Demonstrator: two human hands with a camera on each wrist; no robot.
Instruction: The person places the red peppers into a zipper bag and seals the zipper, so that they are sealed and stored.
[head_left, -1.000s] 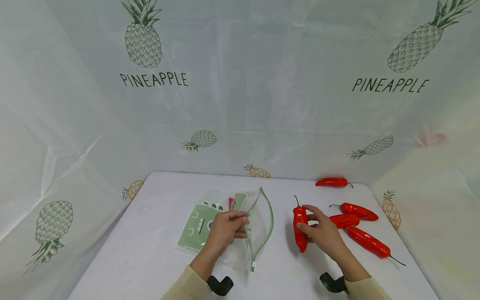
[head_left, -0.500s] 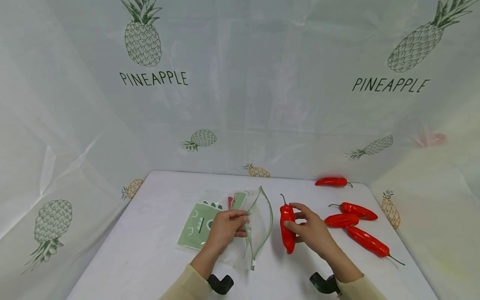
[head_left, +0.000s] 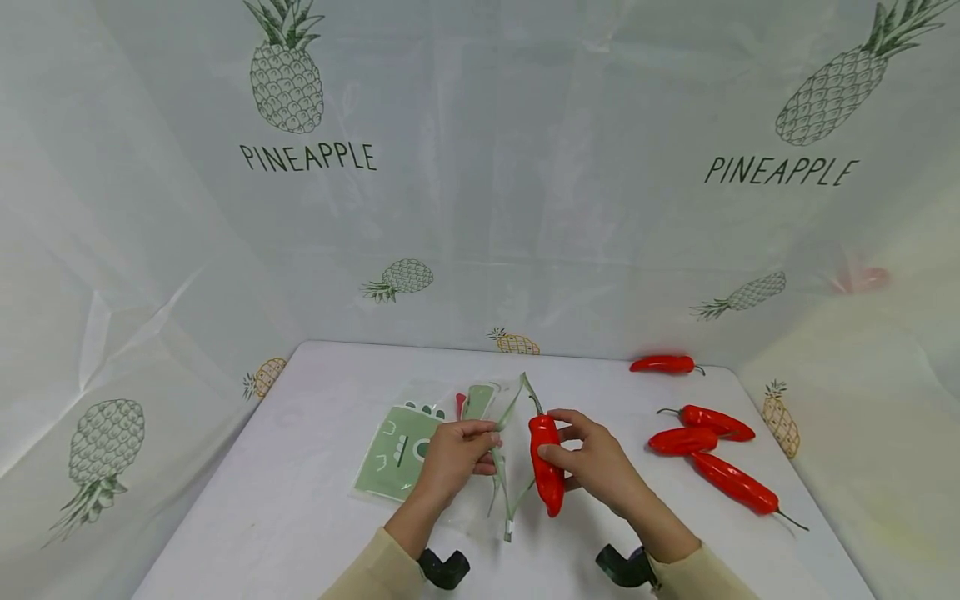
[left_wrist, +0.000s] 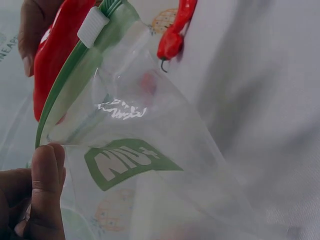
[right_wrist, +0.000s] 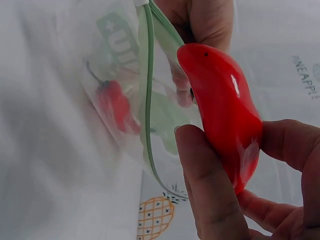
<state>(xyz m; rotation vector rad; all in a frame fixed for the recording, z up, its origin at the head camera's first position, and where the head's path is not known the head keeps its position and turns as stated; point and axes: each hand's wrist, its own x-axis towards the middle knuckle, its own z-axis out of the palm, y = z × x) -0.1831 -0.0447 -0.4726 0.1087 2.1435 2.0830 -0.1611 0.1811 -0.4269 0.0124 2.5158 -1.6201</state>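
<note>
"Two hands are at work; what does each one hold?"

"The left hand (head_left: 453, 450) pinches the green rim (head_left: 503, 479) of a zip bag (head_left: 390, 467), thumb against fingers. The right hand (head_left: 588, 454) grips a red pepper (head_left: 546, 471) between thumb and fingers."

"And the pepper is where?"

"Held just beside the gaping mouth, stem pointing away from the person. (Whether it touches the rim, I can't tell.)"

"So which step is this?"

"Loading the bag, I'd judge. A second pepper (right_wrist: 118, 106) shows through the film, probably inside already. Three peppers (head_left: 682, 441) lie grouped at the right of the table (head_left: 300, 467), with a far pepper (head_left: 662, 364) near the back edge."

"What does the next move call for?"

"Probably holding the mouth spread with the left fingers, then guiding the pepper past the rim and letting go once it's well within."

"How would the materials behave?"

"The film is clear, thin and creased, so it may sag or cling. The rim is a narrow bowed strip with a ribbed white slider (left_wrist: 93, 27). The pepper is glossy, plump and tapering, with a slight bend; it should slide in easily, though a slick skin could slip."
</note>
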